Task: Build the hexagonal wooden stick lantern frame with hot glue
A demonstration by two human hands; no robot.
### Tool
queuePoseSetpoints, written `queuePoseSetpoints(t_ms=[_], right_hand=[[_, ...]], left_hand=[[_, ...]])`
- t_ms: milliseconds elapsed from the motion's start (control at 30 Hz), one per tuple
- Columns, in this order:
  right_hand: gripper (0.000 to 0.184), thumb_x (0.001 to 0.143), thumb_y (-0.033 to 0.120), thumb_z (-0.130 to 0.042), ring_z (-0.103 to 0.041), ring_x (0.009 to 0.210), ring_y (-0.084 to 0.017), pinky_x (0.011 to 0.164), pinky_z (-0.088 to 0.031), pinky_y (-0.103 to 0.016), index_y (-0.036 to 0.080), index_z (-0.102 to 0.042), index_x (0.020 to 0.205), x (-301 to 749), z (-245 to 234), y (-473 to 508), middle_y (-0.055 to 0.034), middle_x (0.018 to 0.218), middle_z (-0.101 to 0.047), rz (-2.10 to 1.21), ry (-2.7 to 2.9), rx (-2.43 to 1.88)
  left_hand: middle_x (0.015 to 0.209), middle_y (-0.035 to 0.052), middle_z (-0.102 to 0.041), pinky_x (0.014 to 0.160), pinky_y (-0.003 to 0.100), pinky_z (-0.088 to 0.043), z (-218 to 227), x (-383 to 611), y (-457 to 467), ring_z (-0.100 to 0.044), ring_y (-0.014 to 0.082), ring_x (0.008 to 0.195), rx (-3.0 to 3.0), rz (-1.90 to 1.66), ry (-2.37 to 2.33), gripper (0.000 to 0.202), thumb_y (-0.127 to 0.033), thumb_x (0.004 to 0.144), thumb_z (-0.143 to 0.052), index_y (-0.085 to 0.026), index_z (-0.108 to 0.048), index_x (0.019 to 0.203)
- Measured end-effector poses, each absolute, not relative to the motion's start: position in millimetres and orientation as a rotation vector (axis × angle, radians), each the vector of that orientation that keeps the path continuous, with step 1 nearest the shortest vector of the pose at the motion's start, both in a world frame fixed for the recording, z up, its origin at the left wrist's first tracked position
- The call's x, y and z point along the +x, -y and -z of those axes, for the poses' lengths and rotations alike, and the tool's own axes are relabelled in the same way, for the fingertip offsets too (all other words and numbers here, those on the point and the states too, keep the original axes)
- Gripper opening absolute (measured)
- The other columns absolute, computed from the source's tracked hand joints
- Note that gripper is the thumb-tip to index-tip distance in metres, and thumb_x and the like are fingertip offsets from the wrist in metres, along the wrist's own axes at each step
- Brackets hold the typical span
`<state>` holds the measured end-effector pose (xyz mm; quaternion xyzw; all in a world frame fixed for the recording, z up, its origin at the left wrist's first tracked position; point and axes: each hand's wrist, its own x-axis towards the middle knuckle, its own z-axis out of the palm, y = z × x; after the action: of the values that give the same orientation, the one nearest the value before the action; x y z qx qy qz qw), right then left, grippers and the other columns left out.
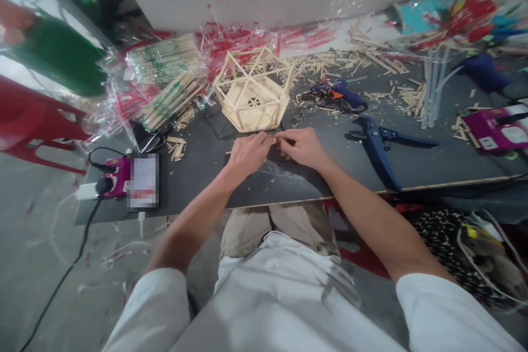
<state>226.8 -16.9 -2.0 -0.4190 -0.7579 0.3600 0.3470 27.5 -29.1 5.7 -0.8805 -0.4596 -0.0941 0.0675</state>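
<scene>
Clock: 12 o'clock is straight ahead of the two hands, and 3 o'clock is to the person's right.
Left hand: the left hand (251,151) is over the dark table (416,170), with its fingers bent and the tips next to the other hand.
Right hand: the right hand (303,146) comes in from 3 o'clock, thumb and first finger drawn close.
Grip: the fingertips meet around a tiny pale bit, too small to name; I cannot tell which hand has it, or if either one grips it tight.
Stick frame: the wooden stick frame (252,102) sits just past the hands, near 12 o'clock, with a flat floor, open sides and pointy tops.
Glue gun: a blue and orange glue gun (340,92) lies at 2 o'clock, among little cut sticks (319,66).
Clear rods: some see-through rods (432,88) lie farther out at 2 o'clock.
Cutter: a big blue cutter (373,140) lies at 3 o'clock with its handles spread.
Stick packs: packs of sticks (165,60) with green marks are piled at 10 o'clock.
Phone: a phone (143,181) lies between 8 and 9 o'clock, touching a purple plug box (119,176).
</scene>
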Motion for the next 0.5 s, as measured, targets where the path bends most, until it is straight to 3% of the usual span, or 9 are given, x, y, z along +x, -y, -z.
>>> queuePoseSetpoints(t_ms=[233, 500], right_hand=[[0.025, 0.087, 0.028, -0.051, -0.063, 0.047, -0.011, 0.055, -0.047, -0.023, 0.018, -0.072, 0.078, 227.2, -1.0, 17.0, 0.001, 0.063, -0.07, -0.93, 1.995, -1.066], [0.025, 0.087, 0.027, -0.051, -0.061, 0.048, -0.011, 0.057, -0.046, -0.022, 0.018, -0.068, 0.07, 227.3, -3.3, 16.8, 0.0013, 0.058, -0.067, -0.93, 1.997, -1.07]], left_hand=[[0.089, 0.0082, -0.074, 0.056, 0.031, -0.033, -3.3, 25.5, 28.7, -0.072, 0.019, 0.082, -2.674, 0.32, 1.35, 0.035, -0.022, 0.11, -0.041, -0.015, -0.073, 0.101], [0.086, 0.008, -0.073, 0.055, 0.031, -0.033, -5.4, 25.2, 28.3, -0.072, 0.02, 0.081, -2.656, 0.31, 1.345, 0.037, -0.026, 0.111, -0.04, -0.016, -0.074, 0.101]])
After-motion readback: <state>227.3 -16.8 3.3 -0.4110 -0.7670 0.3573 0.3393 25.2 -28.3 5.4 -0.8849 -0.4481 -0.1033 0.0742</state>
